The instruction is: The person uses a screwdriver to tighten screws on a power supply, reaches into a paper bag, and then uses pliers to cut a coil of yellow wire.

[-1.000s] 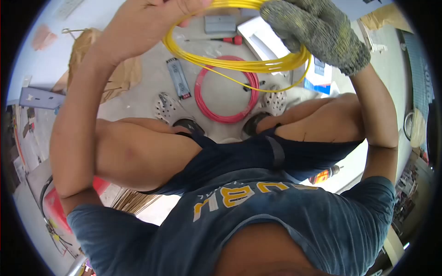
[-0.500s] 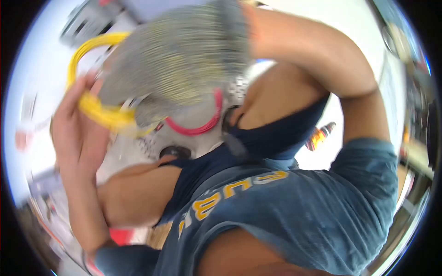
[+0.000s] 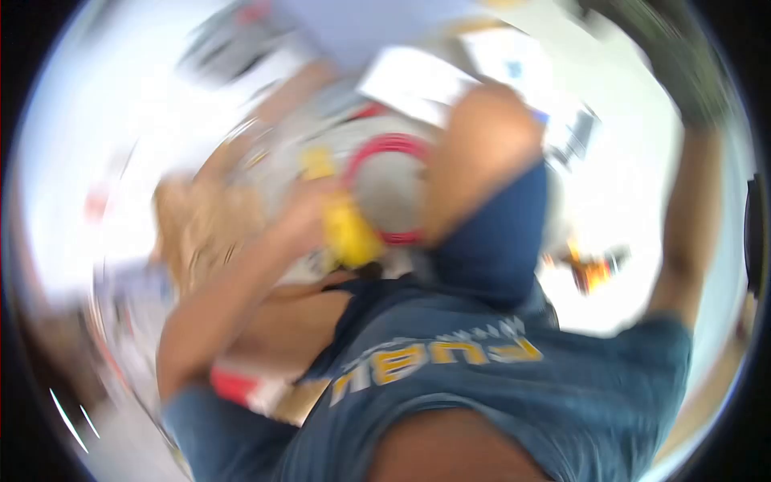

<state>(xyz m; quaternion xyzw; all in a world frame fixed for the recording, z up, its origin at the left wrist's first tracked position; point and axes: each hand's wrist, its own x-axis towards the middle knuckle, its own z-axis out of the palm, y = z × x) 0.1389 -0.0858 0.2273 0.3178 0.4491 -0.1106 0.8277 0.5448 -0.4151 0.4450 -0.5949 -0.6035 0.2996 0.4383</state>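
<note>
My bare left hand (image 3: 309, 210) is closed around a coil of yellow wire (image 3: 349, 233), low in front of my lap; motion smears the fingers. My right hand (image 3: 675, 60), in a dark grey knitted glove, is stretched out to the upper right edge, away from the coil. Its fingers are too blurred to read. A coil of red wire (image 3: 389, 146) lies on the floor beside my bent right knee, just past the yellow one.
An orange and black power tool (image 3: 593, 271) lies right of my leg. White sheets (image 3: 418, 83) lie beyond my knee. At left is a blurred tan shape (image 3: 205, 229) I cannot identify. A grey device (image 3: 233, 48) stands at the upper left.
My gloved right hand has left the yellow coil and swung far to the upper right. My left hand has brought the coil right and down, nearer my lap. The view has shifted.
</note>
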